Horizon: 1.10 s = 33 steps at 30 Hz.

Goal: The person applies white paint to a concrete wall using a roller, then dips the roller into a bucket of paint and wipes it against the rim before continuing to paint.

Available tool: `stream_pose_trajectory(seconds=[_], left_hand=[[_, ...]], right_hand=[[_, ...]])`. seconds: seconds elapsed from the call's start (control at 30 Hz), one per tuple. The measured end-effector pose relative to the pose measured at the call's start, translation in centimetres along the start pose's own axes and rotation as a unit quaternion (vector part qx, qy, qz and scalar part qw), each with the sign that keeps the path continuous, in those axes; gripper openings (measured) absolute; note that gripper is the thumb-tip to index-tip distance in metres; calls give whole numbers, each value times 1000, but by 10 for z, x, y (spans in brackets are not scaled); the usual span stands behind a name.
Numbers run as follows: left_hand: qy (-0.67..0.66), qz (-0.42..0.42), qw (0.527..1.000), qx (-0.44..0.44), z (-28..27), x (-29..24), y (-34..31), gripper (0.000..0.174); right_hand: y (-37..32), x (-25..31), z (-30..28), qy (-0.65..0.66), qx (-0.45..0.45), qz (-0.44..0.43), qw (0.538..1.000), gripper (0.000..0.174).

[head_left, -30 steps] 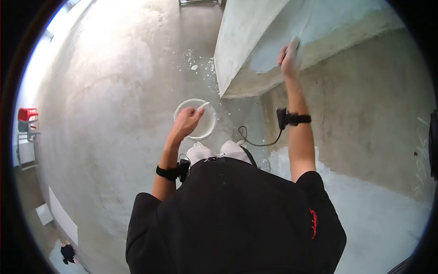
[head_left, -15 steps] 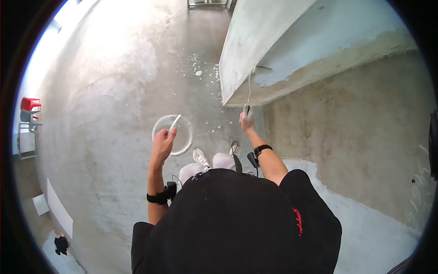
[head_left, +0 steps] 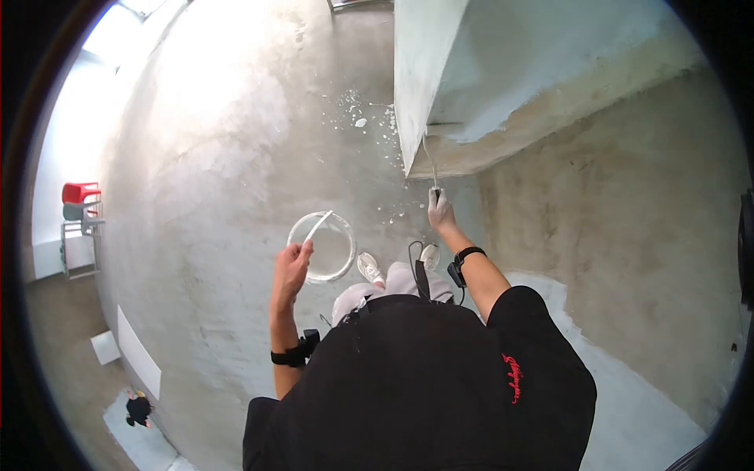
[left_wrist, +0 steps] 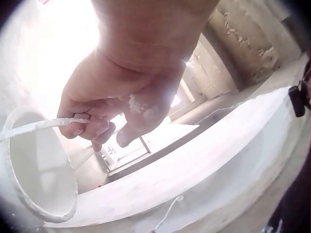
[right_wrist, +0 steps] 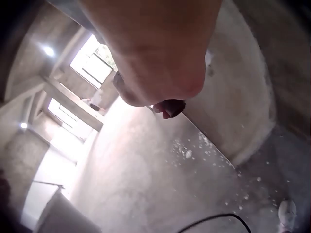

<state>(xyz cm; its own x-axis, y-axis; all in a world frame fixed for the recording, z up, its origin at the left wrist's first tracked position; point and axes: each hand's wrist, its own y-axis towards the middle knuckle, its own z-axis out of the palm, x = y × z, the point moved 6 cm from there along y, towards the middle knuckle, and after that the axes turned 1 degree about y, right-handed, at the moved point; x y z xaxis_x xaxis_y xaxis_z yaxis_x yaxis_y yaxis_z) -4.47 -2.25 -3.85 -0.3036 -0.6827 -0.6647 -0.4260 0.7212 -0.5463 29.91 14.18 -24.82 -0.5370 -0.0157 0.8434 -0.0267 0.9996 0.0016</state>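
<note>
Down in front of me and to the left, a white bucket [head_left: 350, 264] is sitting or hanging beside my white shoes [head_left: 369, 268]; I cannot tell whether its base is touching the concrete floor [head_left: 204, 275]. My left hand [head_left: 291, 268] is gripping its pale handle [head_left: 318, 225], fingers curling round it, and white smears [left_wrist: 138, 105] are showing near the base of my thumb. My right hand [head_left: 441, 209] is holding a tool [head_left: 432, 161], fingers closing around its dark grip [right_wrist: 174, 108]. Its thin white shank is running forward from my fist to a narrow dark bar [head_left: 445, 124] by the corner of a pale-coated wall [head_left: 503, 63]; I cannot tell whether the bar is touching the surface. A brownish strip [head_left: 459, 159] is running along the wall's near edge. White spatters [head_left: 360, 123] are dotting the floor beside the corner. Far to my left, a red chair [head_left: 78, 192] is standing out above a grey one, and a person in dark clothes [head_left: 139, 410] is appearing near a white panel [head_left: 140, 353].
</note>
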Motion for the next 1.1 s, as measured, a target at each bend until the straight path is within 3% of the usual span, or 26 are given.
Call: stream_pose_trajectory(seconds=[0.07,0.2,0.27,0.4,0.47,0.6,0.7,0.77,0.8,0.87,0.9,0.97,1.0,1.07,1.1], left_hand=[[1,3,1000,12,2,-7,0,42],[0,8,999,40,10,-20,2,40],[23,7,999,44,13,-24,2,39],[32,-3,998,56,17,-24,1,40],[41,-5,997,62,18,-26,0,39],[45,-9,997,61,19,-29,1,38],[53,-15,997,59,19,-31,-1,36],[23,-54,996,72,20,-25,0,33],[16,-41,996,75,21,-28,0,33],[18,-42,996,78,23,-31,0,33],[13,-46,996,78,23,-32,0,33],[23,-34,995,87,22,-26,3,34],[30,-24,995,95,23,-26,5,35],[39,-22,994,101,23,-26,5,34],[41,-18,993,105,23,-27,4,34]], right_hand=[[-8,-6,5,-28,29,95,995,36],[-16,6,-2,-14,35,127,991,42],[-18,28,-10,-76,2,-9,997,35],[1,47,-20,-11,-22,42,999,30],[15,67,-28,55,-49,-5,997,31],[17,39,-6,87,-48,9,995,31],[-4,-15,15,17,-20,61,998,35],[-19,-31,23,-100,28,-16,994,41],[-24,-42,25,-97,25,-12,995,41],[-30,-42,30,-234,-21,-122,964,42],[-31,-27,24,-233,-24,-117,965,42],[-29,-10,2,-88,6,152,984,38],[-24,-9,9,-87,4,157,984,38],[-15,15,11,-52,-100,-32,993,38],[-13,32,4,-52,-103,-25,993,38]])
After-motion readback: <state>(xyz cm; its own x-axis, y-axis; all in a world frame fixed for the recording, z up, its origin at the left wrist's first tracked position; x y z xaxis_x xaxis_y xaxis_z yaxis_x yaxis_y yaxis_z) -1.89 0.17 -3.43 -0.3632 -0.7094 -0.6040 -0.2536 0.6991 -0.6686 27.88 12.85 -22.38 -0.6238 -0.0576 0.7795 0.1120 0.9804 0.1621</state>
